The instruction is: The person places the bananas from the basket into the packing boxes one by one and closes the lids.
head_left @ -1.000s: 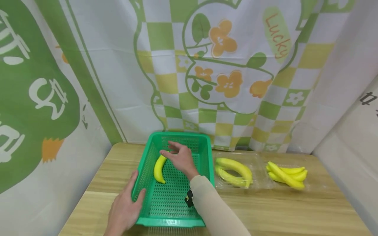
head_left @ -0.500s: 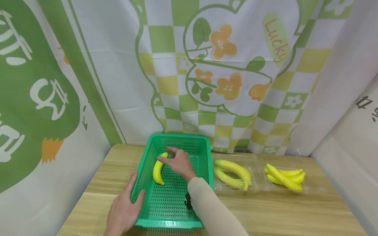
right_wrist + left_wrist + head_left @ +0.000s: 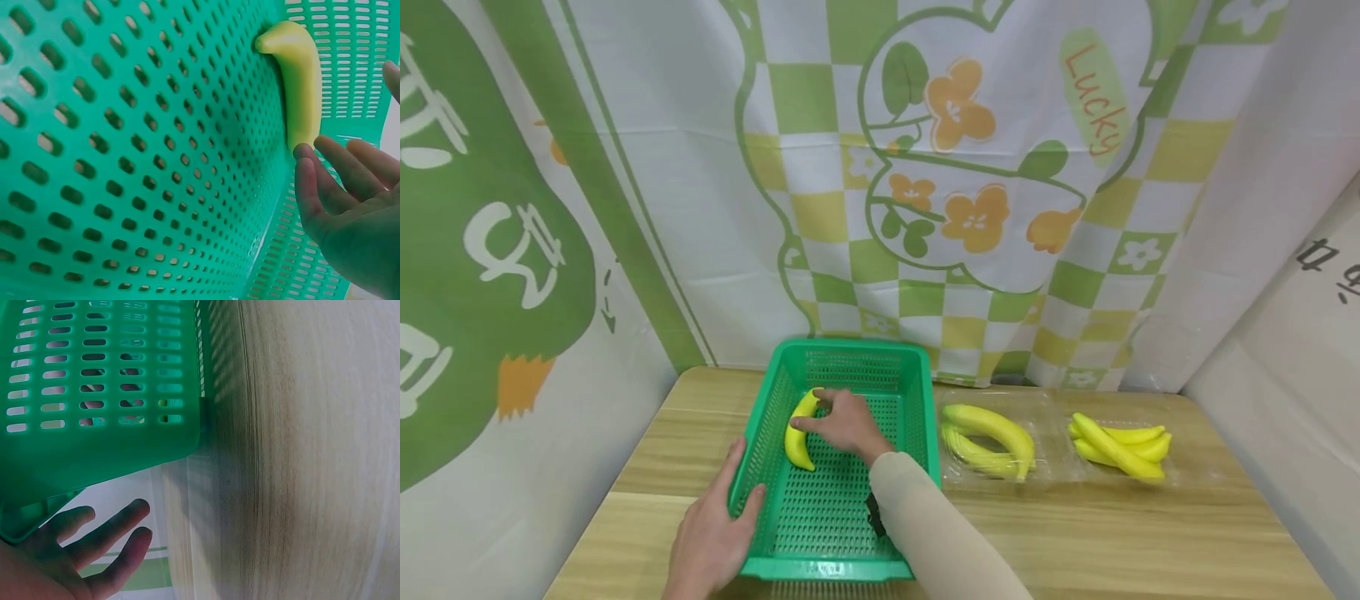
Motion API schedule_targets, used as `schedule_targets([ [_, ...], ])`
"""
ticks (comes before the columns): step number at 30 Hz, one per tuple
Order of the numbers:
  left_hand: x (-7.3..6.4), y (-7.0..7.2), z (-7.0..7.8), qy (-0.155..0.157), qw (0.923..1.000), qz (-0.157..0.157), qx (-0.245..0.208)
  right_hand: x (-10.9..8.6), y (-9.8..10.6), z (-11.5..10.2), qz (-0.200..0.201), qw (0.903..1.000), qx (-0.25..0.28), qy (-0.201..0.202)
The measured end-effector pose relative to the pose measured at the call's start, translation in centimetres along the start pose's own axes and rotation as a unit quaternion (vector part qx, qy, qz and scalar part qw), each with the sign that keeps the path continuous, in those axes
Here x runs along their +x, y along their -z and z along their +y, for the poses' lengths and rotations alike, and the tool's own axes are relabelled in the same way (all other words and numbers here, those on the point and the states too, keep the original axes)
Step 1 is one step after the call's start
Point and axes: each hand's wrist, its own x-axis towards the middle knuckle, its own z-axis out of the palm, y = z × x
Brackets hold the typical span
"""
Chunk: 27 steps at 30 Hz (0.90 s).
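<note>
A yellow banana [image 3: 800,440] lies along the left side inside a green perforated basket [image 3: 835,569]. My right hand [image 3: 846,421] hovers over the banana's far end, its thumb and fingers apart. In the right wrist view, the fingertips [image 3: 304,152] are right at one end of the banana [image 3: 303,87], and the hand is not closed round it. My left hand [image 3: 711,529] holds the basket's left rim, thumb over the inside and fingers outside. In the left wrist view, several fingers [image 3: 112,531] extend loosely beside the basket's wall [image 3: 106,444].
Right of the basket, a clear plastic box [image 3: 1060,454] holds large curved bananas [image 3: 1000,425]. Farther right, several slimmer bananas [image 3: 1120,446] lie crossed in clear plastic. All stand on a wooden table [image 3: 1075,533] against a patterned curtain [image 3: 820,275].
My right hand has lowered and shifted slightly left and nearer, closer over the banana. The left hand keeps its place at the rim. The head view has shifted slightly.
</note>
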Motion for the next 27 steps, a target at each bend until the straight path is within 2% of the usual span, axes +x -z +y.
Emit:
schedule_targets([
  [11,0.0,-0.1,-0.1,-0.002,1.0,0.002,-0.002,-0.1,-0.9,0.2,-0.06,0.997,-0.047,-0.007],
  [22,0.0,-0.1,-0.1,0.004,1.0,-0.003,-0.002,-0.2,-1.1,0.2,-0.075,0.9956,-0.056,-0.008],
  [27,0.0,0.0,0.0,0.004,1.0,-0.003,-0.001,-0.2,-1.1,0.1,-0.073,0.9964,-0.043,-0.01],
])
